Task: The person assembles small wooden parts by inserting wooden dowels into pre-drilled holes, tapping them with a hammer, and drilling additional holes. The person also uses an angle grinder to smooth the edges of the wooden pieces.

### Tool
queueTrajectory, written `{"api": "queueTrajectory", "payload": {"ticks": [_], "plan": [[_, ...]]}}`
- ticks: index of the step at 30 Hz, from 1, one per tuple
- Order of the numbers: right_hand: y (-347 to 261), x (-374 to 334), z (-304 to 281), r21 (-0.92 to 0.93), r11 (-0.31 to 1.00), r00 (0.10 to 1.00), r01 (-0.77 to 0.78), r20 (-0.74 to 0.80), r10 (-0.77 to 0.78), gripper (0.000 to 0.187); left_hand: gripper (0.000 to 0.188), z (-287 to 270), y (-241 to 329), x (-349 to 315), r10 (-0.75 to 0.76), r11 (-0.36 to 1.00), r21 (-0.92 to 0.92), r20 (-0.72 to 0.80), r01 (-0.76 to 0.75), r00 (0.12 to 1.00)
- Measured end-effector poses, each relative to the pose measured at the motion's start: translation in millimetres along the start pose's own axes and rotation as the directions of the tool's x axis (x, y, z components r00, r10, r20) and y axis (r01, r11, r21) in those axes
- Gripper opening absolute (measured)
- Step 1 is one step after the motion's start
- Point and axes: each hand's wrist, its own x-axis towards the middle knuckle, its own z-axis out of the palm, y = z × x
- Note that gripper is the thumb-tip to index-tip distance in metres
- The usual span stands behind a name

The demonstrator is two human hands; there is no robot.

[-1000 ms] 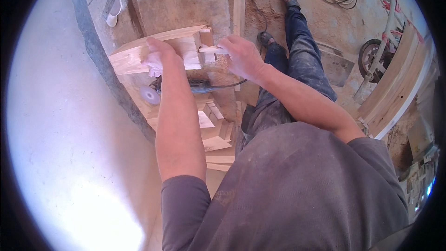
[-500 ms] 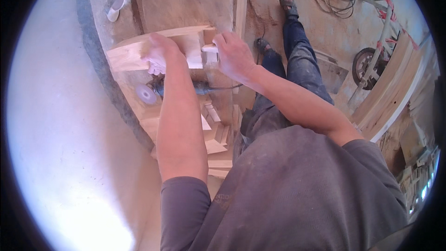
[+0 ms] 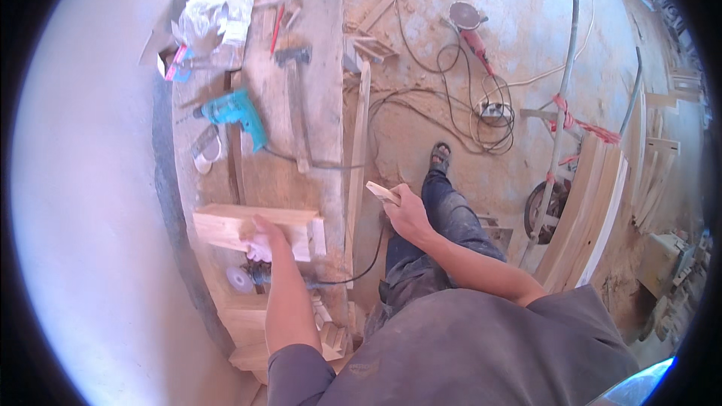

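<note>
My left hand (image 3: 263, 238) is closed on a pale wooden board (image 3: 226, 227) that lies across the workbench (image 3: 323, 53). A short block end (image 3: 319, 237) shows at the board's right end. Out past the bench's right edge, my right hand (image 3: 410, 213) grips a small flat wood piece (image 3: 382, 193), whose far end sticks out beyond the fingers. Just nearer than the board lies a blue angle grinder (image 3: 260, 276) with a pale disc (image 3: 240, 280). Several cut wood pieces (image 3: 244, 321) sit by my left forearm, which partly hides them.
Farther up the bench are a teal drill (image 3: 239, 116), a hammer (image 3: 296, 109), a red pencil (image 3: 277, 30) and a plastic bag (image 3: 219, 19). On the floor lie a red grinder (image 3: 474, 39), looped cables and a socket strip (image 3: 494, 109). Long planks (image 3: 583, 214) stand at right.
My right hand has moved off the board's right end, out to the right, with the small wood piece in it. My left hand stays on the board. The view has tilted toward the bench's far end.
</note>
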Motion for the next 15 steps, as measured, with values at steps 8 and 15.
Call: {"api": "queueTrajectory", "payload": {"ticks": [8,15], "plan": [[-109,97,-108,0.008,0.986,0.973,0.169,-0.158,-0.166,0.028,0.030,-40,67,-109,0.727,0.679,0.177,-0.023,-0.712,0.687],[-197,151,-103,0.217,0.866,0.886,0.450,-0.231,-0.402,0.030,0.024,-127,238,-309,0.830,0.440,-0.879,0.476,0.186,0.291]]}}
